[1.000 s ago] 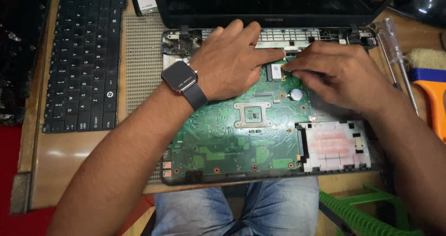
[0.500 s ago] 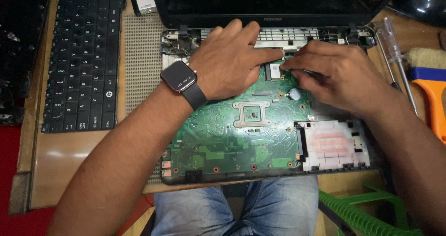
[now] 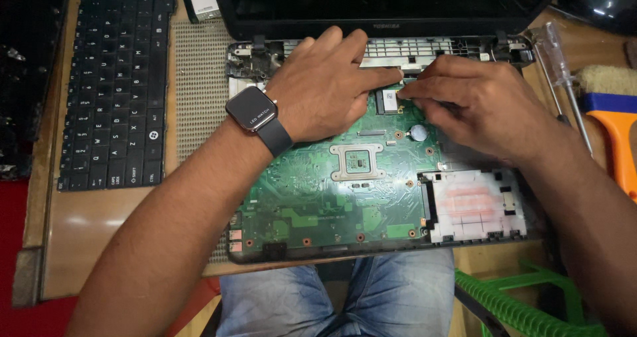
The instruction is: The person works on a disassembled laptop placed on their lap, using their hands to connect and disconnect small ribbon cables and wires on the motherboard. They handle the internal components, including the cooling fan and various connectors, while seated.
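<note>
An opened laptop base lies on the wooden table with its green motherboard [image 3: 332, 197] exposed. My left hand [image 3: 325, 91], with a dark smartwatch [image 3: 255, 114] on the wrist, rests on the upper part of the board, its forefinger stretched right. My right hand [image 3: 478, 104] meets it from the right, fingertips pinched at a small part near the board's top edge. What sits between the fingertips is too small to make out. A round silver coin cell [image 3: 417, 132] lies just below the fingers. The laptop screen [image 3: 371, 5] stands behind.
A detached black keyboard [image 3: 113, 78] lies at the left beside a perforated mat [image 3: 199, 84]. A screwdriver [image 3: 557, 71] and an orange-handled brush [image 3: 614, 111] are at the right. A green coiled hose [image 3: 524, 304] sits below the table edge, by my jeans-clad knees.
Both hands stay at the same spot near the board's top edge; only slight finger shifts show.
</note>
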